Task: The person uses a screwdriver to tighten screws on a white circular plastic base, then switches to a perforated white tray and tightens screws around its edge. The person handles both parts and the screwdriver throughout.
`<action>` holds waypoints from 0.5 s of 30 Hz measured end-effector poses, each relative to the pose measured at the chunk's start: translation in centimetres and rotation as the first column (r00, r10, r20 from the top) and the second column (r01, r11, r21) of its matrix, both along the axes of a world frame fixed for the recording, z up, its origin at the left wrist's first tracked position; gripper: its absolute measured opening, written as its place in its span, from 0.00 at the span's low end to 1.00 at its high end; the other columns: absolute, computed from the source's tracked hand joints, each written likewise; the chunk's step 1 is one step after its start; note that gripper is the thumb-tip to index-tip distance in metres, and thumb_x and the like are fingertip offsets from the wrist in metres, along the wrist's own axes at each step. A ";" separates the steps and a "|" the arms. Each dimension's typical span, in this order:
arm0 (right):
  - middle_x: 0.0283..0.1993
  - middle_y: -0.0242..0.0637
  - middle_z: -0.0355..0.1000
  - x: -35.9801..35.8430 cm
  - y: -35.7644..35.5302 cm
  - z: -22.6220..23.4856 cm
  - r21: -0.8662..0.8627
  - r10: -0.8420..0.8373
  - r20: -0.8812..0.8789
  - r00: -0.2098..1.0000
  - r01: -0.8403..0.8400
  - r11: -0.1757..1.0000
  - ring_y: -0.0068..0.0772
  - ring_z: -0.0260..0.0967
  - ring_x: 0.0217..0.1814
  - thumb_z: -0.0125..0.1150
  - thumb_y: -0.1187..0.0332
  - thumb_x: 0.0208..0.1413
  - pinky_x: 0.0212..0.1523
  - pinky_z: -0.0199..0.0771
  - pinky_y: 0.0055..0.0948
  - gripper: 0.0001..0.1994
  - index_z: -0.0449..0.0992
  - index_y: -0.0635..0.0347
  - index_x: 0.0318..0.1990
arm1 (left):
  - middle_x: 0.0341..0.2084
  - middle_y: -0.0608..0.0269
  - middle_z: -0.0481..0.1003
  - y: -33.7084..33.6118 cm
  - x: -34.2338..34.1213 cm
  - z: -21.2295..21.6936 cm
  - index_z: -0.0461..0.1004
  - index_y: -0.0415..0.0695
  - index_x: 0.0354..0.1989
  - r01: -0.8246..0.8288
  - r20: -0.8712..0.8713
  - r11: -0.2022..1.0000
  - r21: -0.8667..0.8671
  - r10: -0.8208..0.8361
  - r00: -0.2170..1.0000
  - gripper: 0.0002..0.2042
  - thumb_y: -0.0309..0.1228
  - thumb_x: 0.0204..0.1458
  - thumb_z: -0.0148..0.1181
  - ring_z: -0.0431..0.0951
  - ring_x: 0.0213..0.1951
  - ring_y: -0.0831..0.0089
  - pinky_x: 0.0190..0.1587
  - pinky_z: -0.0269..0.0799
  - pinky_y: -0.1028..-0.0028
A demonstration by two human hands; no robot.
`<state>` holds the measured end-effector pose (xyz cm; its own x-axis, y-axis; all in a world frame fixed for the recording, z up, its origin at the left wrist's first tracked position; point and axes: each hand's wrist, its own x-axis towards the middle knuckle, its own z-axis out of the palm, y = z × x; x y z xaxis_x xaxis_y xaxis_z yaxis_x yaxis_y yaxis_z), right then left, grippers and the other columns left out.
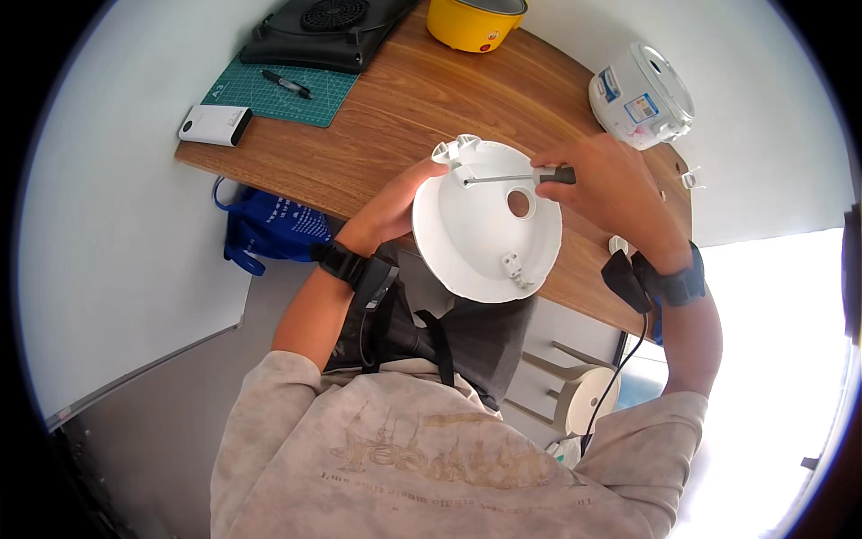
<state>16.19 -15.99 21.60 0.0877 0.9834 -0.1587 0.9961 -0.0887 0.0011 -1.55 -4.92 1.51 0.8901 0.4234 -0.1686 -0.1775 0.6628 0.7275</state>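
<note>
My left hand [395,208] grips the left edge of a round white plastic cover [467,242], which is tilted over the table's near edge. Its hollow inside faces up and shows a round hole, a small raised fitting near the lower rim and hinge-like lugs at the top. My right hand [597,178] is closed round the grey and white handle of a screwdriver [503,179]. The screwdriver lies almost level across the cover, with its tip at a small post near the lugs. Whether a screw sits under the tip is too small to tell.
On the wooden table [395,108] stand a yellow pot [471,27] and a white rice cooker body [642,99]. A green cutting mat [314,99] carries a pen [285,84], beside a black appliance [323,36] and a white power bank [215,126]. A blue bag [274,229] hangs below; a stool [584,400] stands right.
</note>
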 end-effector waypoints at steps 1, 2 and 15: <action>0.35 0.35 0.80 0.1 0.0 0.0 0.020 0.032 0.008 0.999 -0.032 0.999 0.39 0.77 0.37 0.71 0.62 0.50 0.38 0.74 0.38 0.11 0.85 0.52 0.41 | 0.63 0.52 0.67 0.0 0.0 0.1 0.57 0.39 0.70 0.004 0.003 1.000 0.001 -0.004 1.000 0.32 0.46 0.62 0.51 0.70 0.62 0.63 0.62 0.68 0.65; 0.35 0.35 0.80 0.2 0.0 -0.1 0.041 0.064 0.016 0.998 -0.064 0.997 0.39 0.77 0.37 0.71 0.63 0.50 0.38 0.74 0.38 0.12 0.85 0.52 0.42 | 0.63 0.52 0.67 -0.1 0.0 0.3 0.57 0.39 0.70 0.005 -0.003 1.000 -0.001 -0.005 1.000 0.32 0.46 0.62 0.51 0.70 0.62 0.63 0.62 0.68 0.65; 0.32 0.39 0.78 0.4 1.5 0.0 0.077 0.440 0.194 0.877 -0.461 0.884 0.44 0.75 0.40 0.70 0.70 0.47 0.37 0.74 0.38 0.10 0.84 0.58 0.40 | 0.60 0.54 0.70 -0.2 0.0 0.5 0.60 0.38 0.67 -0.008 0.007 0.999 -0.045 0.009 1.000 0.29 0.43 0.63 0.51 0.73 0.59 0.66 0.60 0.70 0.66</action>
<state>16.59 -14.44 21.58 -0.3543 0.9331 -0.0622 0.9140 0.3596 0.1879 -1.53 -5.11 1.99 0.8878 0.4231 -0.1811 -0.1884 0.6932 0.6957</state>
